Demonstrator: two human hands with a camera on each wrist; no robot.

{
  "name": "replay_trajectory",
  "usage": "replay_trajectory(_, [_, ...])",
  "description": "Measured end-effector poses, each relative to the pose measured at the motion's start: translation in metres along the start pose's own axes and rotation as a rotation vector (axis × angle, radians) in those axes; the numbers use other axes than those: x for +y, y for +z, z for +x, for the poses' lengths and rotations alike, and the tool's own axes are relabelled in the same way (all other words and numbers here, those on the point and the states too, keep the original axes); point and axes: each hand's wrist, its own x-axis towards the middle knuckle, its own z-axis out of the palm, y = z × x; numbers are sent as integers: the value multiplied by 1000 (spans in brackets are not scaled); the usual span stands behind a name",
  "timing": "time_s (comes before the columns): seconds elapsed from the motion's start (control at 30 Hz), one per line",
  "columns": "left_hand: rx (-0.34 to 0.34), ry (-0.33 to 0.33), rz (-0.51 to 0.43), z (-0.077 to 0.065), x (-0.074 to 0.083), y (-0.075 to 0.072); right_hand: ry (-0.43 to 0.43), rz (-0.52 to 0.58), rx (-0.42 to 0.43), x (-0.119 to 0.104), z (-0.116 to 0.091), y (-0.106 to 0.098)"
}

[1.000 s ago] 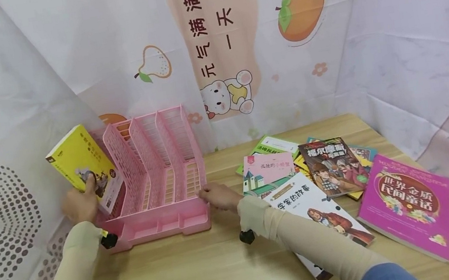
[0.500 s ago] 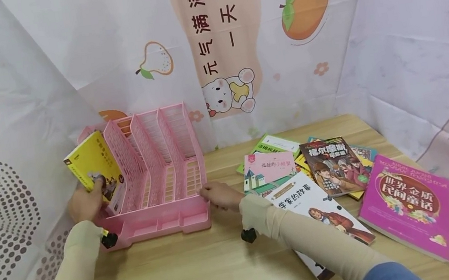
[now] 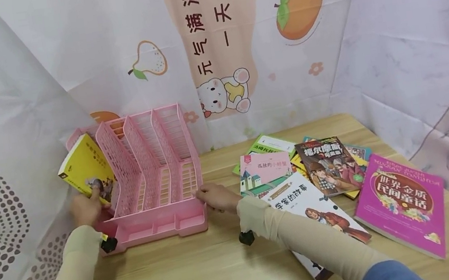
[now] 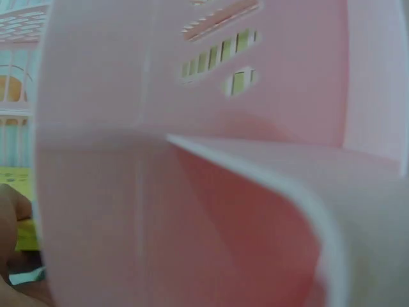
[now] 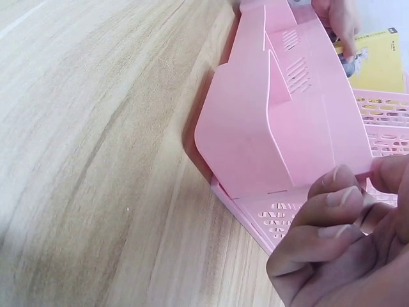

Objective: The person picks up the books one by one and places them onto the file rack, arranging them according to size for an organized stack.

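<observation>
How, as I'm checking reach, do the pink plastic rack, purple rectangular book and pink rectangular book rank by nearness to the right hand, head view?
1. Pink plastic rack, corner held by right hand.
2. Pink rectangular book, right of the hand.
3. Purple rectangular book, far right.

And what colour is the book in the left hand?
The book is mostly yellow; it shows best in the head view.
</observation>
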Motion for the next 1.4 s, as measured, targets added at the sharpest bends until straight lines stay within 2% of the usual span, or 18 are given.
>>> replay_trajectory(0.17, [75, 3, 39, 2, 4, -9, 6, 22, 3, -3, -2, -3])
replay_trajectory(0.3, [98, -17, 42, -1, 2, -15, 9, -8, 6, -2, 1, -2])
replay_trajectory(0.4, [130, -33, 50, -5, -2, -18, 1, -88, 45, -2, 3, -1])
replay_trajectory(0.53, [211, -28, 35, -11, -4, -17, -31, -193, 123, -4, 1, -6])
replay_trajectory(0.67, [280, 27, 9, -21, -2, -9, -69, -215, 130, -3, 1, -15])
replay_trajectory(0.8, [288, 111, -59, -33, 8, 5, -85, -232, 124, -2, -3, -27])
replay_trajectory(0.93, [237, 221, -105, -45, 25, 24, -96, -251, 161, 3, -9, -40])
replay_trajectory(1.0, [184, 289, -132, -50, 36, 36, -90, -244, 179, 6, -13, -48])
replay_trajectory(1.1, [64, 381, -199, -60, 52, 51, -49, -222, 200, 12, -21, -59])
replay_trajectory(1.2, [-45, 437, -258, -72, 66, 65, -9, -208, 217, 14, -32, -70])
replay_trajectory(1.4, [-200, 502, -360, -94, 87, 93, 3, -218, 256, 27, -47, -91])
